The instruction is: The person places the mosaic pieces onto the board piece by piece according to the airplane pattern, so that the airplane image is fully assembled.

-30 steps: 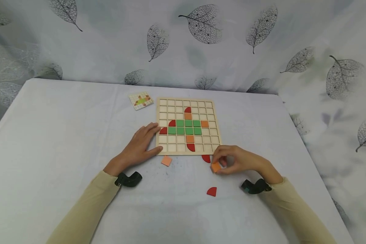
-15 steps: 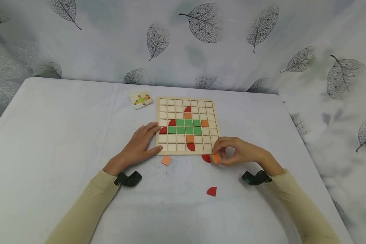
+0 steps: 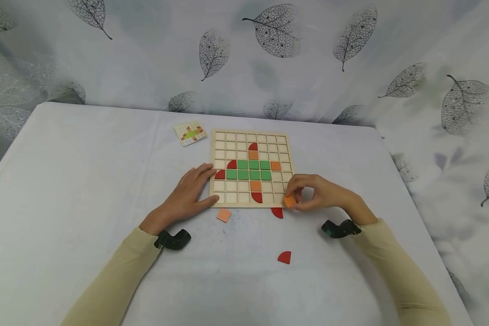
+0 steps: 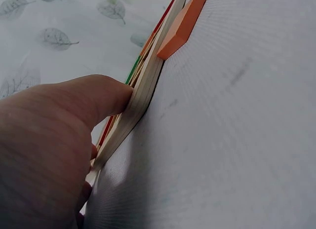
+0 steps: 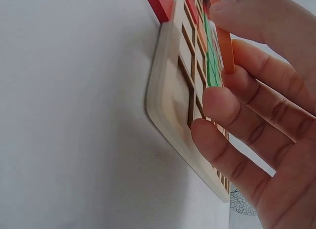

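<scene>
A wooden grid board [image 3: 232, 198] lies on the table, with green squares [image 3: 254, 170], several orange squares and red quarter-circle tiles set in its cells. My right hand [image 3: 319, 194] pinches an orange square tile [image 5: 226, 50] between thumb and fingers, just over the board's near right corner. Along the board's left edge rests my left hand [image 3: 183, 195], its fingers spread and its thumb [image 4: 106, 98] touching the rim. Another orange tile [image 3: 224, 215] lies beside the near edge, close to that thumb. One red quarter-circle [image 3: 277, 213] touches or nearly touches the near edge.
A small pattern card [image 3: 190, 133] lies at the board's far left corner. Closer to me is a second loose red quarter-circle [image 3: 285, 257]. Leaf-printed cloth [image 3: 146, 54] hangs behind the white table [image 3: 85, 158].
My right hand has moved away from me with the pinched orange tile, from the table in front of the board to above its near right corner. My left hand has stayed put.
</scene>
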A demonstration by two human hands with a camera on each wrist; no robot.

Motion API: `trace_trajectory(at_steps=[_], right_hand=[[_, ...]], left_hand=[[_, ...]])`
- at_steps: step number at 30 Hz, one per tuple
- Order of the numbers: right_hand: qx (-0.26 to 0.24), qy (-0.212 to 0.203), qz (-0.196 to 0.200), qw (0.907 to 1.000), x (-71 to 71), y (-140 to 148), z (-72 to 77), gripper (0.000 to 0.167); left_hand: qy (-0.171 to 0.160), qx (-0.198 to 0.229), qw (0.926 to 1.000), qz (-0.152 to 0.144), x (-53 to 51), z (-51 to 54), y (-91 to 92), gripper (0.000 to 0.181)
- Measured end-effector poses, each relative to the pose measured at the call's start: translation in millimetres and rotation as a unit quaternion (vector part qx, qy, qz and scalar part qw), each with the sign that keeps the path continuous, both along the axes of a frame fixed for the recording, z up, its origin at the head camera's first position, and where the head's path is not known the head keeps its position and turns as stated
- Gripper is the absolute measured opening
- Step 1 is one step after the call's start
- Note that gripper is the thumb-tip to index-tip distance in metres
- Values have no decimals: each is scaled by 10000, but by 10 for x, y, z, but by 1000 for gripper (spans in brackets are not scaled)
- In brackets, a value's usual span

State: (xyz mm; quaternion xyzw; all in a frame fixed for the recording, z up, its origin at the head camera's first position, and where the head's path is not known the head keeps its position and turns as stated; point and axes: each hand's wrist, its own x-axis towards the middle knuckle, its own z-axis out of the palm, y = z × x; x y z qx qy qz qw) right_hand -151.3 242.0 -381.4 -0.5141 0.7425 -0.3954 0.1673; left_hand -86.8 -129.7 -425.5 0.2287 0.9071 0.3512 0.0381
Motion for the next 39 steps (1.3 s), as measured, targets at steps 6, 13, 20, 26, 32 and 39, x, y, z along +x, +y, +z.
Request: trace_trajectory(at_steps=[6, 13, 20, 26, 32, 39], right_hand=[[168, -67, -188, 9997, 25, -108, 149, 33], [283, -78, -310, 9991, -36, -105, 171, 31], [168, -52, -405, 9990, -212, -3, -54, 33], [194, -67, -628, 9978, -267, -44, -57, 29], [470, 18, -989, 9940, -284, -100, -49, 29], [515, 2, -1222, 9912, -198, -235, 101, 25]], left_hand=[[40, 13, 10000, -10, 5, 7, 1, 71], [49, 3, 10000, -16, 2, -3, 1, 71], [74, 7, 10000, -27, -6, -8, 1, 72], [55, 6, 10000, -18, -8, -25, -3, 72], [77, 11, 10000, -21, -10, -35, 0, 72], [103, 0, 9999, -17, -5, -34, -3, 71]])
